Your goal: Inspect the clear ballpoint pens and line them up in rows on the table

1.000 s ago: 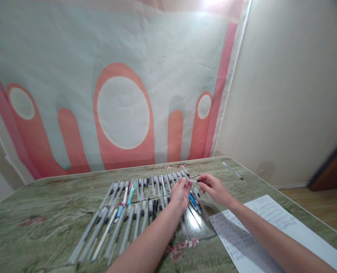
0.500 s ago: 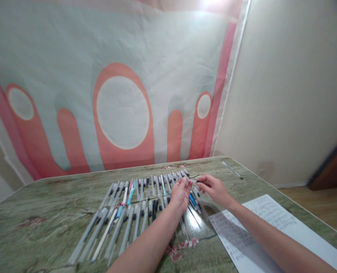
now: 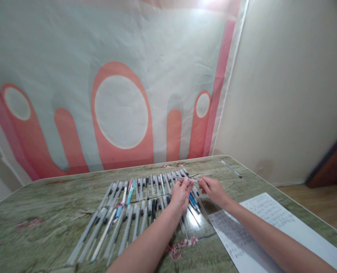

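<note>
My left hand is closed around a clear pen, which lies nearly level above the table and points to the left. To its right, my right hand pinches at the other end of the same pen. What exactly sits between the right fingertips is too small to tell. Beneath and beside the hands lie two rows of clear pens with dark clips. Under my left hand, part of the rows is hidden. Blue pens rest just below the gap between my hands.
A sheet of paper with handwriting lies at the table's right, under my right forearm. One lone pen is near the far right edge. The patterned table ends at a wall hanging.
My right hand has shifted slightly to the right, and its fingers are curled more tightly. The left hand has hardly moved. The view has tilted a little.
</note>
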A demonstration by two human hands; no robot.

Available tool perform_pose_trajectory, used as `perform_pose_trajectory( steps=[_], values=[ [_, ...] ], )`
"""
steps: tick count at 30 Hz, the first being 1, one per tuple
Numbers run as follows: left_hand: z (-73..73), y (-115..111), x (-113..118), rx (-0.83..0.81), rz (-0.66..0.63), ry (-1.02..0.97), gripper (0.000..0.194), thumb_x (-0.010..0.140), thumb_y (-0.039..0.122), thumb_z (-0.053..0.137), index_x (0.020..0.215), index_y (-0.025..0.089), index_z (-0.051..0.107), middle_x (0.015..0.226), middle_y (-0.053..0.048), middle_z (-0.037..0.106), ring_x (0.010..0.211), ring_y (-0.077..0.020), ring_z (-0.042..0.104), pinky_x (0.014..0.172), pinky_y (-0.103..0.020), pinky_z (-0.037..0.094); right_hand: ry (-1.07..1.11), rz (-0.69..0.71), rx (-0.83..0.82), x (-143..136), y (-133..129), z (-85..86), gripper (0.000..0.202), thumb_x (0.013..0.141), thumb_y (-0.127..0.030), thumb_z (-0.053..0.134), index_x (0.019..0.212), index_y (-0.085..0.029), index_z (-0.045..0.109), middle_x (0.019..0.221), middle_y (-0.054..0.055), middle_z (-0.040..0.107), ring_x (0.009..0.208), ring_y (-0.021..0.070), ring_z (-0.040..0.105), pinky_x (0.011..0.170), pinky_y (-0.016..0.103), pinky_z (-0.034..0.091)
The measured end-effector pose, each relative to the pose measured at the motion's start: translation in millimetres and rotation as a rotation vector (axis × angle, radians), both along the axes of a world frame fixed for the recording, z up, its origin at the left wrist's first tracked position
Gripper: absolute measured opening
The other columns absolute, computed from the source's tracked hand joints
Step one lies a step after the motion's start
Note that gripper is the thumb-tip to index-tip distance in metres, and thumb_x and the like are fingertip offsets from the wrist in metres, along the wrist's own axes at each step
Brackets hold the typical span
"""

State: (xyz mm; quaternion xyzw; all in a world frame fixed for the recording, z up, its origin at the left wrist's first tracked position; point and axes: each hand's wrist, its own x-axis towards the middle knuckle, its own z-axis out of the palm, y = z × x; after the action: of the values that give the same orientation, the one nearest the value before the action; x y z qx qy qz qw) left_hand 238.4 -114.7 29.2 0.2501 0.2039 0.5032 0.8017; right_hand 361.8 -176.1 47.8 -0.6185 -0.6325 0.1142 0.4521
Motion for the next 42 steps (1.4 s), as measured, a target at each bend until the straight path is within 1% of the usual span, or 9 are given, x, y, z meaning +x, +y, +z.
perform_pose_trajectory(
  steps=[3, 6, 10, 15, 21, 27, 31, 36, 42],
  values=[
    [-0.8, 0, 0, 0.031, -0.032, -0.003, 0.01, 0.07, 0.014, 0.059, 0.071, 0.011, 0.049, 0.074, -0.004, 0.058, 0.073, -0.0084, 0.058, 0.085, -0.026, 0.043, 0.118, 0.022, -0.11, 2, 4, -4.3, 0.045, 0.082, -0.048, 0.029, 0.057, -0.016, 0.049, 0.048, 0.0, 0.05, 0.041, 0.009, 0.047, 0.045, 0.022, 0.038],
    [-0.5, 1, 1, 0.024, -0.039, -0.004, 0.01, 0.07, 0.014, 0.059, 0.072, 0.011, 0.05, 0.075, -0.005, 0.059, 0.074, -0.0091, 0.058, 0.084, -0.026, 0.043, 0.287, 0.089, -0.224, 4, 6, -6.1, 0.048, 0.081, -0.052, 0.025, 0.066, -0.015, 0.05, 0.055, 0.001, 0.053, 0.04, 0.0091, 0.047, 0.04, 0.021, 0.036],
    [1.1, 3, 1, 0.003, -0.006, 0.007, 0.009, 0.07, 0.014, 0.059, 0.07, 0.011, 0.05, 0.071, -0.004, 0.058, 0.07, -0.0076, 0.057, 0.084, -0.025, 0.043, 0.191, 0.1, -0.111, 6, 6, -4.1, 0.035, 0.077, -0.05, 0.041, 0.086, -0.016, 0.049, 0.069, 0.001, 0.056, 0.055, 0.0105, 0.051, 0.047, 0.021, 0.04],
    [1.2, 1, 0, 0.025, -0.033, 0.018, 0.01, 0.071, 0.015, 0.059, 0.069, 0.011, 0.049, 0.07, -0.004, 0.058, 0.07, -0.008, 0.057, 0.084, -0.026, 0.043, 0.034, 0.093, -0.079, 8, 5, -4.9, 0.038, 0.082, -0.046, 0.031, 0.067, -0.016, 0.05, 0.058, 0.0, 0.051, 0.053, 0.0098, 0.048, 0.053, 0.022, 0.039],
    [3.3, 1, -1, -0.003, -0.003, 0.036, 0.009, 0.071, 0.013, 0.058, 0.068, 0.011, 0.049, 0.07, -0.004, 0.058, 0.07, -0.0079, 0.058, 0.085, -0.026, 0.043, 0.121, 0.102, -0.087, 10, 5, -4.2, 0.033, 0.081, -0.046, 0.036, 0.08, -0.016, 0.049, 0.064, -0.001, 0.053, 0.054, 0.0096, 0.049, 0.052, 0.021, 0.04],
    [3.1, 0, -1, 0.018, -0.03, 0.034, 0.011, 0.07, 0.014, 0.059, 0.068, 0.011, 0.049, 0.07, -0.004, 0.058, 0.071, -0.0088, 0.058, 0.085, -0.028, 0.043, 0.192, 0.125, -0.172, 14, 8, -6.9, 0.044, 0.081, -0.051, 0.029, 0.067, -0.015, 0.05, 0.057, 0.001, 0.052, 0.05, 0.0093, 0.048, 0.048, 0.022, 0.04],
    [1.7, 0, -1, 0.018, -0.018, 0.039, 0.011, 0.071, 0.015, 0.059, 0.067, 0.011, 0.049, 0.069, -0.003, 0.058, 0.071, -0.0084, 0.058, 0.086, -0.028, 0.042, 0.305, 0.179, -0.198, 16, 11, -9.3, 0.04, 0.075, -0.054, 0.041, 0.078, -0.015, 0.05, 0.066, 0.0, 0.056, 0.052, 0.0093, 0.051, 0.045, 0.02, 0.04],
    [-2.0, 0, -1, 0.065, -0.057, 0.029, 0.01, 0.07, 0.016, 0.059, 0.071, 0.011, 0.051, 0.073, -0.004, 0.059, 0.073, -0.0088, 0.057, 0.086, -0.028, 0.042, 0.351, 0.203, -0.275, 15, 11, -8.2, 0.051, 0.077, -0.058, 0.031, 0.059, -0.013, 0.049, 0.051, 0.0, 0.051, 0.046, 0.0089, 0.049, 0.046, 0.021, 0.04],
    [-0.4, 0, -1, 0.017, -0.024, 0.042, 0.01, 0.07, 0.015, 0.06, 0.07, 0.011, 0.05, 0.072, -0.004, 0.059, 0.071, -0.0086, 0.058, 0.086, -0.027, 0.042, 0.369, 0.244, -0.248, 15, 8, -4.1, 0.041, 0.072, -0.055, 0.044, 0.072, -0.015, 0.049, 0.063, 0.0, 0.054, 0.053, 0.0093, 0.051, 0.047, 0.021, 0.042]
  ],
)
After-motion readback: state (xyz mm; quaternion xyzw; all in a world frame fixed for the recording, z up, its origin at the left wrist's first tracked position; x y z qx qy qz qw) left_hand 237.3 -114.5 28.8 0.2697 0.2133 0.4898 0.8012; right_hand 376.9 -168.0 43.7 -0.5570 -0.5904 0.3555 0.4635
